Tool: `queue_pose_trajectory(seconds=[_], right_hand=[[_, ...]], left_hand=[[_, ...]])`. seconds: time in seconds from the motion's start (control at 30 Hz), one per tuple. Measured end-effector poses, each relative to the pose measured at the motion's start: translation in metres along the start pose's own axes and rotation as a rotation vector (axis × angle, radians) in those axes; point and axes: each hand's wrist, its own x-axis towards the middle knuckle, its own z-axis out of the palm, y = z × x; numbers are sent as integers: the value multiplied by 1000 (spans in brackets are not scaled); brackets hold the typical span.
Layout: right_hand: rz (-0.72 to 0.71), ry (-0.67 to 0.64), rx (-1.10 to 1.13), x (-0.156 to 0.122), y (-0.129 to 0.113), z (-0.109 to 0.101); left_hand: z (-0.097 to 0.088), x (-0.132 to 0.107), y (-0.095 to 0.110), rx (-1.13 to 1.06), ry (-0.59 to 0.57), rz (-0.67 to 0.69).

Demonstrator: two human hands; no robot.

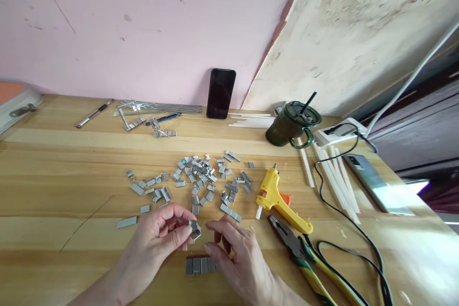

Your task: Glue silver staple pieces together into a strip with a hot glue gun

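My left hand (161,236) pinches a small grey staple block (194,229) between thumb and fingers, just above the wooden table (53,191). My right hand (238,256) rests beside it, fingers curled down near a flat row of joined staple blocks (201,265) at the table's front edge; I cannot make out anything in its fingers. Behind both hands lies a scattered heap of several loose staple blocks (197,177).
A yellow glue gun (278,198) and green-handled pliers (301,253) lie to the right, with a black cable (344,220) and white glue sticks (337,177). A dark green cup (292,124), a phone leaning on the wall (221,93), pens and metal strips (158,107) sit at the back.
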Motion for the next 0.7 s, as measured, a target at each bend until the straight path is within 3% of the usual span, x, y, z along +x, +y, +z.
queue_pose_trajectory(seconds=[0.13,0.27,0.4,0.6,0.7], right_hand=[[90,-5,246,-1,-10,-3],[98,33,321,-1,-14,-3],[171,14,422,-2,-15,-4],[468,-70,791,2,-12,-5],[606,-112,896,3,-8,-2]], left_hand=[[13,-7,-9,103,10,59],[18,-10,-18,165,-57,73],[17,-9,-21,117,-47,40],[17,-11,-14,-50,24,-62],[15,-12,-15,-53,-28,-64]])
